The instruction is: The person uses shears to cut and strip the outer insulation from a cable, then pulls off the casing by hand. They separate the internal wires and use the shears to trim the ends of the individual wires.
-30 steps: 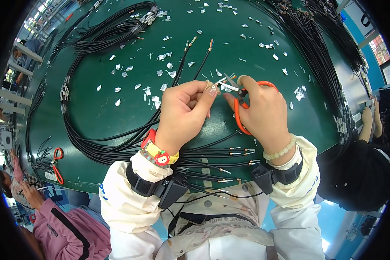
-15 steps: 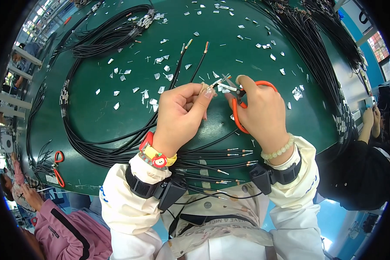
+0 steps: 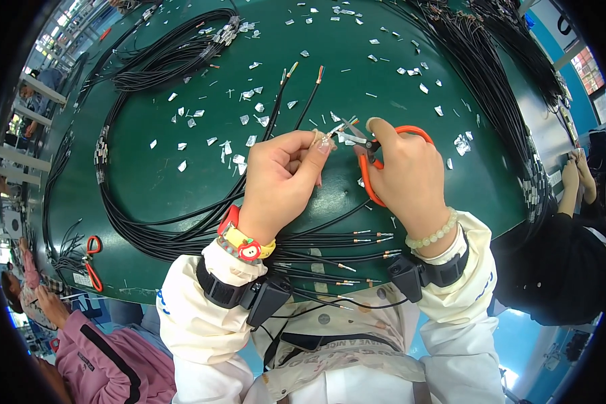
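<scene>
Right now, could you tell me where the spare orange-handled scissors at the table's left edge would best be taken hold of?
Probably by the orange loop handles, coming from the table's near left edge. The spare scissors lie flat beside the black cable bundle, apart from both hands, with the loop at the far end. The blade end is too small to make out.

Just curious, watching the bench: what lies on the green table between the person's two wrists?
In the head view, black cables with bare metal tips run across the green table between the left hand and right hand wrists.
</scene>
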Tool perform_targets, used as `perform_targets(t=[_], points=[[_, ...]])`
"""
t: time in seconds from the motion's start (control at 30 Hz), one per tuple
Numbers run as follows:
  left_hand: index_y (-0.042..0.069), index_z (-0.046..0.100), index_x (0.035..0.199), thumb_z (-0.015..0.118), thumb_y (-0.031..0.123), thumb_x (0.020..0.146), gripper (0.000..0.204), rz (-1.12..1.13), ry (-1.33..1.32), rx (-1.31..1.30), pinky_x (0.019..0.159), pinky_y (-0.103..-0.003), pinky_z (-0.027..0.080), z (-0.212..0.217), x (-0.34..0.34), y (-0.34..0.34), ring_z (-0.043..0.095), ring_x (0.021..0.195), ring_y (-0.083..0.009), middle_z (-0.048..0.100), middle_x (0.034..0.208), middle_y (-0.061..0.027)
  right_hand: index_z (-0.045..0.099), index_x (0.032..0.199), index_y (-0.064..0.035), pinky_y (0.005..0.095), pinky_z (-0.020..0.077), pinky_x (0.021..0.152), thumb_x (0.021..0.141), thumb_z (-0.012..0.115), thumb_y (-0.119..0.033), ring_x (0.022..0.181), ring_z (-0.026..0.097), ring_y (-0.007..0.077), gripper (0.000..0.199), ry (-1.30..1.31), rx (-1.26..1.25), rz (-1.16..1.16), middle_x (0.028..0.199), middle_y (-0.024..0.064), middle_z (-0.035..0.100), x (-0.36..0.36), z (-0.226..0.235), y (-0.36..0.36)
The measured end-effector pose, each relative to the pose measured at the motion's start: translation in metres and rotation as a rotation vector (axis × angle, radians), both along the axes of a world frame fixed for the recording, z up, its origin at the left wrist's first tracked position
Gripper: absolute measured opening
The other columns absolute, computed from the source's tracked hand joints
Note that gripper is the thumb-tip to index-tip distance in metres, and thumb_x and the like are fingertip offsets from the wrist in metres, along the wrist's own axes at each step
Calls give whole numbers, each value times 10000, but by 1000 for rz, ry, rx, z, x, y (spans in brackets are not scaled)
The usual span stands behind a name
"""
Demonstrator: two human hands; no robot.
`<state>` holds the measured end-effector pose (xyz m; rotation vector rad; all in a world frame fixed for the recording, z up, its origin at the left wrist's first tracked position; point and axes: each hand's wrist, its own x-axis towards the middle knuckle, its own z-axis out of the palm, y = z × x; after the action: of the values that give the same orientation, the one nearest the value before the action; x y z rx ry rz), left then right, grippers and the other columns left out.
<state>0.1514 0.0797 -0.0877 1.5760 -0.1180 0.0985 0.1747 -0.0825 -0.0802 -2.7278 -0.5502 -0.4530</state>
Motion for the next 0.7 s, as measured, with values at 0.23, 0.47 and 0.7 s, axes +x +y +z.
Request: perform_targets(t=[0.23,0.47,0.7], points=[[-54,597,846,546,77,835,141,-6,5,4,447,-155,361,2,0,-1,462,503,-23,529,599,11,572,904,-91,322,405,434,661,651,-99,494,540,239,256,-15,-44,-4,551,79,538,-1,3,-1],[-57,600,822,560,55,812,120,77,-84,112,414,-171,349,-2,0,-1,448,467,-21,526,546,-9,592,870,-94,312,415,442,624,636,-55,502,546,229,253,-63,-17,36,549,68,542,0,-1,-1],[-42,596,808,584,25,768,79,188,-318,462,400,-216,347,-1,-2,-1,466,415,-99,542,551,-92,599,826,-78,295,403,444,615,632,-27,489,532,224,220,-114,34,90,541,63,537,-1,0,-1]])
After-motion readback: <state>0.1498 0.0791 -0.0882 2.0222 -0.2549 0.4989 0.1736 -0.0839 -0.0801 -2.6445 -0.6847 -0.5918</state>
